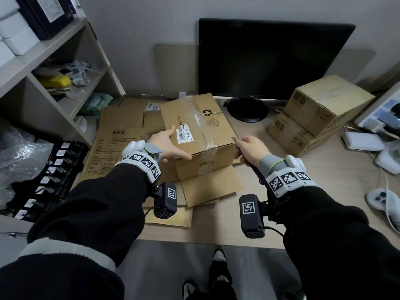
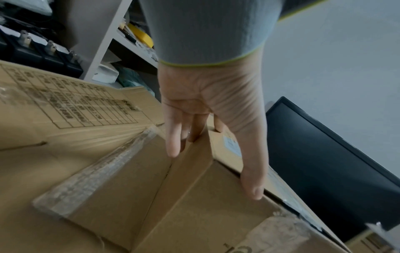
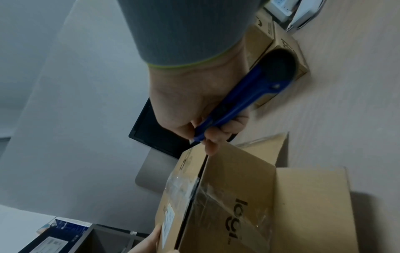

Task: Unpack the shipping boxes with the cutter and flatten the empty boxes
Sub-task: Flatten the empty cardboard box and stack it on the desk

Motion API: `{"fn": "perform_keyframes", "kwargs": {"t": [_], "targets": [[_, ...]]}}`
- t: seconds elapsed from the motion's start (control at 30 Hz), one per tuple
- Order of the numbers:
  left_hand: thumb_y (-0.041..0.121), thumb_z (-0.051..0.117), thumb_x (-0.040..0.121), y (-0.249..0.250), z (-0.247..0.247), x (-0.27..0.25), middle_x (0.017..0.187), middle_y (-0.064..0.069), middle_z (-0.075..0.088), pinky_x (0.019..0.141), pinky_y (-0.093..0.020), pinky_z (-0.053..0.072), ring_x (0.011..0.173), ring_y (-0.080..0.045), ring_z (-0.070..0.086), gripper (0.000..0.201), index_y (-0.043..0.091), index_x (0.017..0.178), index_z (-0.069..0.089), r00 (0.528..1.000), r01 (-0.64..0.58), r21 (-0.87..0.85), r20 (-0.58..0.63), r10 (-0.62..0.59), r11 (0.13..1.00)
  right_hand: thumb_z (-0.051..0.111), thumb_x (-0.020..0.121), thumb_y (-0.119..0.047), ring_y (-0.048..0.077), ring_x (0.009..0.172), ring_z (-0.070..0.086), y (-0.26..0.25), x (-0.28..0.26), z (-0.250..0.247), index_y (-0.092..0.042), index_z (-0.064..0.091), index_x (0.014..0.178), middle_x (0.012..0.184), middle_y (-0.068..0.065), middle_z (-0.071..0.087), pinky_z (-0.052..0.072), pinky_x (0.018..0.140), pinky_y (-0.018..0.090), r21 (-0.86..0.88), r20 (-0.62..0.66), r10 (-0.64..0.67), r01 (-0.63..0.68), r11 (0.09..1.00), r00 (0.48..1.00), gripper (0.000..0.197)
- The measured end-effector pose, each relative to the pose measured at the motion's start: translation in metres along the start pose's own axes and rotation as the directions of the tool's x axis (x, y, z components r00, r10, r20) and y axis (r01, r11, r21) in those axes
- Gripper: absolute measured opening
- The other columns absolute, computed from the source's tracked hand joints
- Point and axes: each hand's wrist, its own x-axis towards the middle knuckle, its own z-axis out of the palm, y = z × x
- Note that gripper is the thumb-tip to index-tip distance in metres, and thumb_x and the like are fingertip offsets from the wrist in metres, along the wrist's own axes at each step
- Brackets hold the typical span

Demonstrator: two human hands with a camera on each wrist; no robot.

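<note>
We stand at the tabletop (image 1: 324,202) with the taped shipping box (image 1: 195,124) as our landmark, set on flattened cardboard (image 1: 121,135) near the front edge. On the box's near-left corner our left hand (image 1: 167,146) lies with fingers (image 2: 173,137) straight, thumb along the top and the rest down the side, bracing without gripping. At the box's near-right top edge our right hand (image 1: 252,150) is clenched round the blue cutter (image 3: 242,102), its tip touching the edge just beside the clear tape seam (image 1: 199,124). We judge the corrugated box stiff and fairly light, likely to slide under the blade, its tape slick; it is best steadied at corners and edges, away from the cut line. To the box's right, two more sealed boxes (image 1: 320,113) wait stacked; behind it stands a dark monitor (image 1: 270,59).
</note>
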Motion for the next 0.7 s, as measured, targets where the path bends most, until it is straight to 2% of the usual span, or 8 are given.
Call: {"fn": "perform_keyframes", "kwargs": {"t": [0.13, 0.23, 0.37, 0.43, 0.5, 0.53, 0.6, 0.7], "targets": [[0.04, 0.091, 0.054, -0.011, -0.02, 0.002, 0.144, 0.005, 0.041, 0.07, -0.03, 0.057, 0.114, -0.018, 0.052, 0.124, 0.033, 0.152, 0.016, 0.997, -0.055, 0.08, 0.06, 0.05, 0.995, 0.035, 0.096, -0.021, 0.014, 0.054, 0.048, -0.017, 0.0, -0.011, -0.018, 0.045, 0.077, 0.078, -0.003, 0.066, 0.037, 0.046, 0.023, -0.005, -0.12, -0.073, 0.072, 0.997, 0.99, 0.022], [0.03, 0.09, 0.058, -0.028, -0.044, 0.003, 0.141, 0.005, 0.049, 0.089, -0.025, 0.044, 0.12, -0.014, 0.05, 0.107, 0.031, 0.148, 0.032, 0.993, -0.109, 0.191, 0.065, 0.098, 0.975, 0.035, 0.096, -0.021, 0.013, 0.061, 0.054, -0.03, 0.003, -0.012, -0.015, 0.052, 0.087, 0.087, -0.005, 0.065, 0.041, 0.05, 0.025, -0.035, -0.086, -0.106, 0.104, 0.994, 0.991, 0.021], [0.015, 0.084, 0.066, -0.039, -0.075, 0.009, 0.126, 0.008, 0.06, 0.084, -0.02, 0.04, 0.106, -0.009, 0.055, 0.08, 0.034, 0.136, 0.05, 0.997, -0.075, 0.249, 0.041, 0.066, 0.966, 0.037, 0.097, -0.024, 0.013, 0.058, 0.056, -0.053, 0.012, -0.005, -0.018, 0.052, 0.084, 0.083, -0.001, 0.069, 0.042, 0.05, 0.024, -0.029, -0.004, -0.151, 0.151, 0.988, 0.988, 0.021], [0.012, 0.076, 0.071, -0.031, -0.082, 0.016, 0.109, 0.009, 0.065, 0.077, -0.022, 0.044, 0.095, -0.011, 0.06, 0.055, 0.04, 0.116, 0.062, 0.999, -0.035, 0.222, 0.023, 0.031, 0.974, 0.039, 0.098, -0.025, 0.015, 0.055, 0.055, -0.062, 0.021, 0.002, -0.016, 0.052, 0.08, 0.078, 0.003, 0.068, 0.041, 0.049, 0.024, -0.025, 0.052, -0.157, 0.159, 0.987, 0.986, 0.024], [0.019, 0.076, 0.074, -0.016, -0.082, 0.025, 0.105, 0.004, 0.069, 0.083, -0.028, 0.048, 0.099, -0.015, 0.061, 0.023, 0.033, 0.089, 0.068, 0.999, -0.037, 0.199, -0.011, 0.04, 0.979, 0.041, 0.099, -0.027, 0.018, 0.054, 0.055, -0.072, 0.031, 0.007, -0.011, 0.053, 0.08, 0.073, 0.006, 0.066, 0.045, 0.05, 0.026, -0.031, 0.087, -0.148, 0.151, 0.988, 0.985, 0.028], [0.027, 0.078, 0.074, -0.008, -0.082, 0.03, 0.107, 0.002, 0.068, 0.087, -0.031, 0.048, 0.1, -0.017, 0.06, 0.014, 0.029, 0.084, 0.068, 0.999, -0.042, 0.236, -0.014, 0.047, 0.971, 0.042, 0.099, -0.028, 0.02, 0.055, 0.056, -0.078, 0.039, 0.01, -0.009, 0.054, 0.078, 0.071, 0.007, 0.064, 0.048, 0.051, 0.028, -0.032, 0.106, -0.138, 0.142, 0.989, 0.985, 0.03], [0.043, 0.079, 0.071, 0.006, -0.071, 0.039, 0.119, 0.0, 0.061, 0.092, -0.034, 0.047, 0.109, -0.019, 0.055, 0.028, 0.024, 0.087, 0.065, 0.997, -0.072, 0.325, 0.016, 0.071, 0.943, 0.043, 0.098, -0.03, 0.028, 0.061, 0.06, -0.085, 0.053, 0.014, -0.009, 0.056, 0.072, 0.069, 0.011, 0.065, 0.056, 0.059, 0.036, -0.067, 0.129, -0.116, 0.125, 0.99, 0.985, 0.036], [0.049, 0.077, 0.067, 0.023, -0.061, 0.063, 0.146, -0.009, 0.036, 0.11, -0.043, 0.032, 0.139, -0.025, 0.029, 0.042, 0.025, 0.096, 0.059, 0.989, -0.118, 0.426, -0.026, 0.143, 0.897, 0.043, 0.097, -0.037, 0.035, 0.083, 0.067, -0.103, 0.081, 0.021, -0.009, 0.061, 0.072, 0.085, 0.016, 0.072, 0.056, 0.082, 0.044, -0.196, 0.132, -0.124, 0.148, 0.969, 0.984, 0.041]]}}
